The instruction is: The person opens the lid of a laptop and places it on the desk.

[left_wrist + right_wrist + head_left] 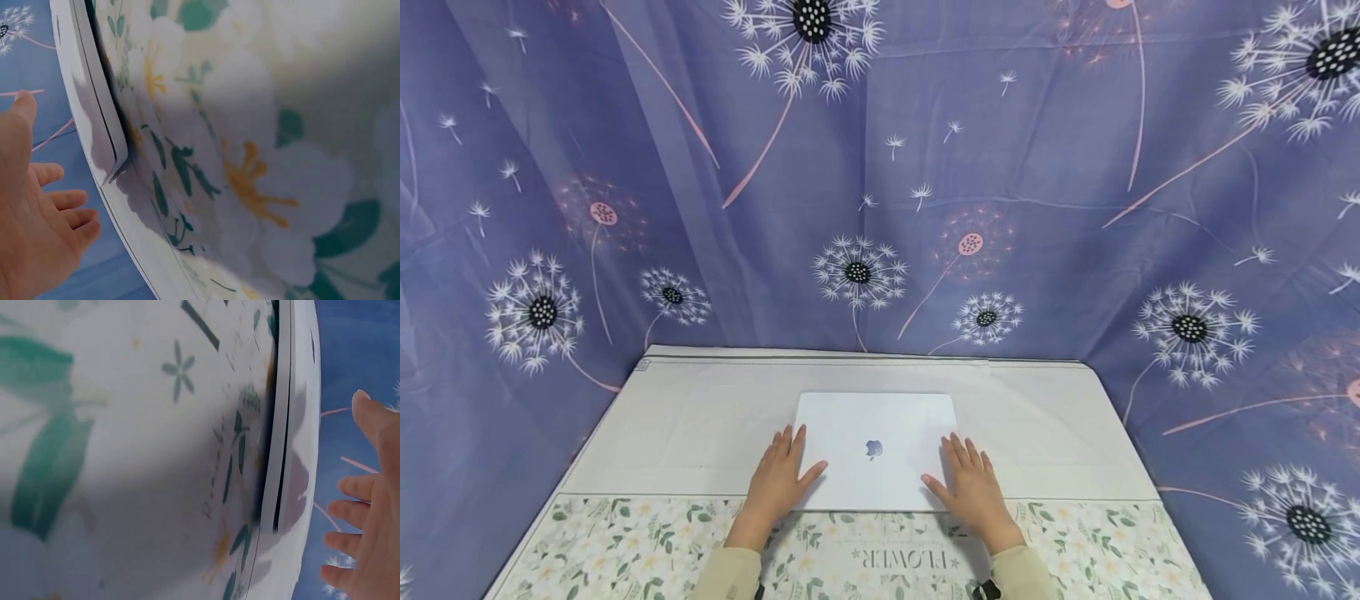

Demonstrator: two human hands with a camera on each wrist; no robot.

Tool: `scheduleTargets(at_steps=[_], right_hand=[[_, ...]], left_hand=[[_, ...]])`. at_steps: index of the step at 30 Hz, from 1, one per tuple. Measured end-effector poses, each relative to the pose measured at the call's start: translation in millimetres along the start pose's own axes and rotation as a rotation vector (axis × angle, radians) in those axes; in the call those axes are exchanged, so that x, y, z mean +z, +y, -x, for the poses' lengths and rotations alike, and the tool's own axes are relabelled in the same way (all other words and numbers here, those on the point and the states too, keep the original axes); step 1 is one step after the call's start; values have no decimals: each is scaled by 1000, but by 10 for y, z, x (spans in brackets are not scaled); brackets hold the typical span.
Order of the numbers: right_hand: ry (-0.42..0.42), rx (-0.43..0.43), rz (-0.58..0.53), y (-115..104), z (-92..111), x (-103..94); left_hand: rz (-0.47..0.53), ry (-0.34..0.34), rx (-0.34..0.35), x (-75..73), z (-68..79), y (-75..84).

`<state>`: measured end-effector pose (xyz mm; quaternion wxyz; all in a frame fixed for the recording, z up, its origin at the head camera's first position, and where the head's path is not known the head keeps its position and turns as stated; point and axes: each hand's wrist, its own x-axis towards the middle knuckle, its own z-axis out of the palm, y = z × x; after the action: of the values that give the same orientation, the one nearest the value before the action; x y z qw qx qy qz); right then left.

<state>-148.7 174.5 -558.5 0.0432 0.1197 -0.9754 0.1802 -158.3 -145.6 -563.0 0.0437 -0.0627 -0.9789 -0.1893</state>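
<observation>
A closed silver laptop (876, 417) lies flat on the table, its lid marked with a dark apple logo (874, 450). Over its left side is my left hand (778, 479), fingers stretched out and thumb spread toward the lid. My right hand (973, 492) is at the right side in much the same pose. Both wrist views show a gap between the hands and the laptop, so they appear raised above it and hold nothing. The laptop's front edge shows in the left wrist view (103, 94) and the right wrist view (278, 437).
A floral cloth (647, 542) with the word FLOWER covers the near part of the table. Behind it is a plain white surface (700, 433). Purple curtains (925, 125) with dandelion prints enclose the back and both sides.
</observation>
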Motion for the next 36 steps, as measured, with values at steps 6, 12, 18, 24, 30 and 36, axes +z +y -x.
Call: scheduleTargets(at_steps=[6, 12, 18, 24, 30, 36], right_hand=[[-21, -47, -22, -84, 3, 31], [-45, -92, -34, -138, -3, 66], [-72, -120, -48, -191, -11, 100], [-97, -173, -56, -256, -18, 127], [-124, -242, -38, -330, -18, 160], [-131, -320, -18, -407, -32, 194]], left_hand=[[43, -36, -16, 38, 33, -8], [59, -61, -30, 91, 39, -32], [78, -88, -57, 128, 22, -53], [121, -120, -67, 138, 15, -65], [154, -152, -80, 157, 19, -89], [166, -160, -71, 163, 19, -118]])
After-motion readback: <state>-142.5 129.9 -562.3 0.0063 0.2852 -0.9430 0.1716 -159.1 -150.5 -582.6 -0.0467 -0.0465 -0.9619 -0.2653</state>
